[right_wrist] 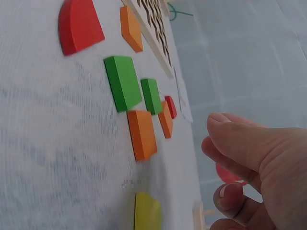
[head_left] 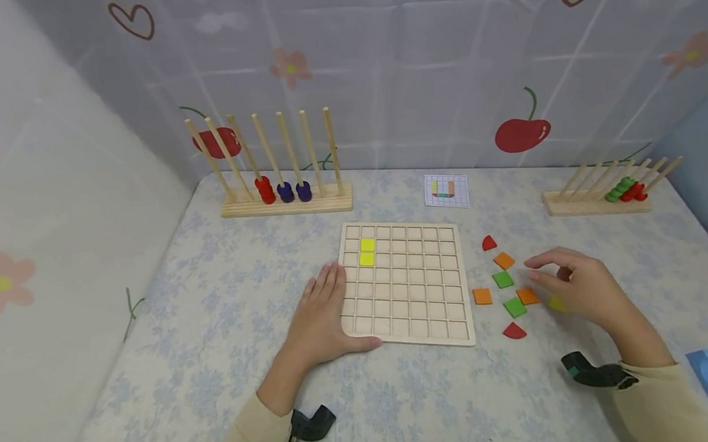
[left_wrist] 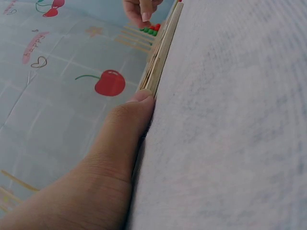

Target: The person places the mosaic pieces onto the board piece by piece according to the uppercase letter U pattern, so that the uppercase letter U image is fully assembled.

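On the patterned tabletop (head_left: 421, 405), we record a square wooden grid board (head_left: 420, 292) lying flat at centre, two yellow tiles (head_left: 366, 251) seated one directly above the other in neighbouring cells near its upper-left corner. We note the left hand (head_left: 320, 322) flat and ungripped: its straight fingers touch the board's left edge, and its thumb lies at the near edge. To the right of the board, the right hand (head_left: 577, 286) is raised over the table, index finger and thumb apart with a gap; we see nothing grasped, though the remaining fingers are partly hidden. Beside and below it we count two green tiles (head_left: 502, 279), three orange tiles (head_left: 483, 297), two red quarter-round pieces (head_left: 515, 331) and a yellow piece (head_left: 558, 303) partly covered by the hand. Behind the board we log a pattern card (head_left: 446, 191), with a larger peg rack (head_left: 286, 204) to the left and a smaller one (head_left: 595, 204) to the right.
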Tool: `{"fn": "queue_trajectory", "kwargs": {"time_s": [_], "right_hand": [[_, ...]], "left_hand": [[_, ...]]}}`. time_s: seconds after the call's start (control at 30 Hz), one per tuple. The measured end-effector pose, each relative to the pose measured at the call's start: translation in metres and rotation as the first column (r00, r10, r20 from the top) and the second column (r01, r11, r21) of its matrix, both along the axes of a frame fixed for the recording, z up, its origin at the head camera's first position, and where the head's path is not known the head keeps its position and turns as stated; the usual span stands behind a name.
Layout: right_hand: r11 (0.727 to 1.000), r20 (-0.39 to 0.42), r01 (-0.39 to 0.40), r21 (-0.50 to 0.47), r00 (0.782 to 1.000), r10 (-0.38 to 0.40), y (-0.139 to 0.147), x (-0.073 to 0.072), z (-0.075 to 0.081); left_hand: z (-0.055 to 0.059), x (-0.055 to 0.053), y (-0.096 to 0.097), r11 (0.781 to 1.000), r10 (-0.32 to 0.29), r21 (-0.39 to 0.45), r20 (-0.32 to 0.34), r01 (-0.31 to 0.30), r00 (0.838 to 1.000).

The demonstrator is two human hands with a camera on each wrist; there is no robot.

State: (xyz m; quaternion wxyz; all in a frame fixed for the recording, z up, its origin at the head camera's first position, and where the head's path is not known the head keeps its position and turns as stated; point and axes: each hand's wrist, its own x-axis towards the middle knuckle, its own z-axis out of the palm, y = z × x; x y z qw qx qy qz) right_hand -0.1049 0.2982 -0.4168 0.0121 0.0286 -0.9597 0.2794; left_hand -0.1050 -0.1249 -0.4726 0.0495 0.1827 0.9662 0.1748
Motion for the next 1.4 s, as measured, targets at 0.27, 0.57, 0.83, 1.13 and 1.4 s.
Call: {"fn": "queue_trajectory", "kwargs": {"time_s": [0.27, 0.57, 0.83, 1.13, 1.4], "right_hand": [[0.997, 0.048, 0.068, 0.028, 0.996, -0.07, 0.026, 0.015, -0.002], [0.997, 0.052, 0.07, 0.033, 0.996, -0.072, 0.043, 0.023, -0.009], [0.999, 0.013, 0.042, 0.028, 0.999, -0.043, 0.046, 0.027, -0.017], [1.0, -0.007, 0.001, 0.03, 1.0, 0.0, 0.047, 0.029, -0.023], [0.999, 0.001, 0.003, 0.047, 1.0, -0.004, 0.046, 0.029, -0.028]], "left_hand": [[0.001, 0.0, 0.0, 1.0, 0.001, 0.001, -0.001, -0.001, 1.0], [0.001, 0.0, 0.0, 1.0, 0.004, -0.001, -0.002, -0.004, 1.0], [0.001, 0.0, 0.001, 1.0, 0.002, -0.004, -0.014, -0.002, 1.0], [0.001, 0.0, 0.001, 1.0, 0.002, 0.008, -0.009, -0.002, 1.0], [0.0, 0.0, 0.0, 1.0, 0.002, 0.006, -0.004, -0.002, 1.0]]}}
